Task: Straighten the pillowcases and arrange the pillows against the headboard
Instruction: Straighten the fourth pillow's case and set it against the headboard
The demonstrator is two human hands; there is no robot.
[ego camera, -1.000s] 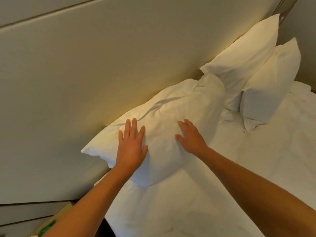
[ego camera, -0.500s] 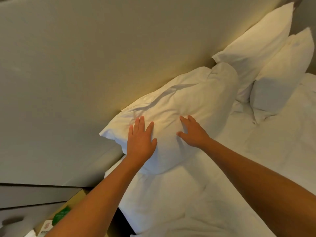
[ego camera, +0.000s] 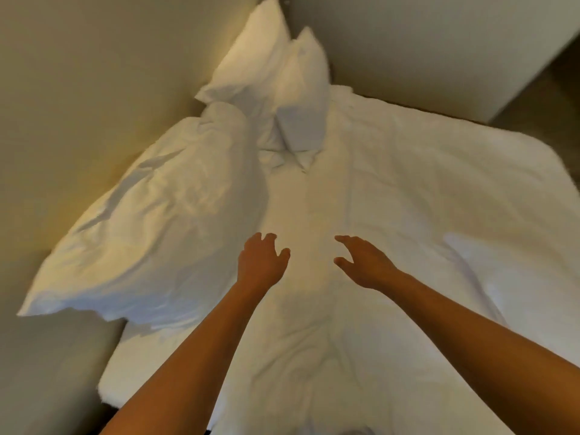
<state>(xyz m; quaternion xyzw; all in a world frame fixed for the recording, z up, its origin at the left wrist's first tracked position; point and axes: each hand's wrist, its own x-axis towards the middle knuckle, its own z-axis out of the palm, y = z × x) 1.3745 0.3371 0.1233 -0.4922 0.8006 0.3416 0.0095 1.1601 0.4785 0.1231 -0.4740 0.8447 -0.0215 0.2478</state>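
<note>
A large white pillow (ego camera: 157, 227) with a creased case leans against the beige headboard (ego camera: 78, 105) on the left. Two more white pillows stand further along it: one (ego camera: 254, 67) against the headboard and a smaller one (ego camera: 303, 102) in front of it. My left hand (ego camera: 260, 262) hovers over the bedding just right of the large pillow, fingers loosely curled, holding nothing. My right hand (ego camera: 361, 262) hangs beside it over the duvet, fingers relaxed and empty. Neither hand touches a pillow.
A white duvet (ego camera: 408, 215) covers the bed, with wrinkles near its middle. A pale wall or cabinet side (ego camera: 439, 51) stands beyond the bed's far edge. Darker floor (ego camera: 552, 83) shows at the upper right.
Both hands have lifted off the large pillow and moved right over the duvet. The view has swung right, showing more of the bed. The pillow stays leaning on the headboard.
</note>
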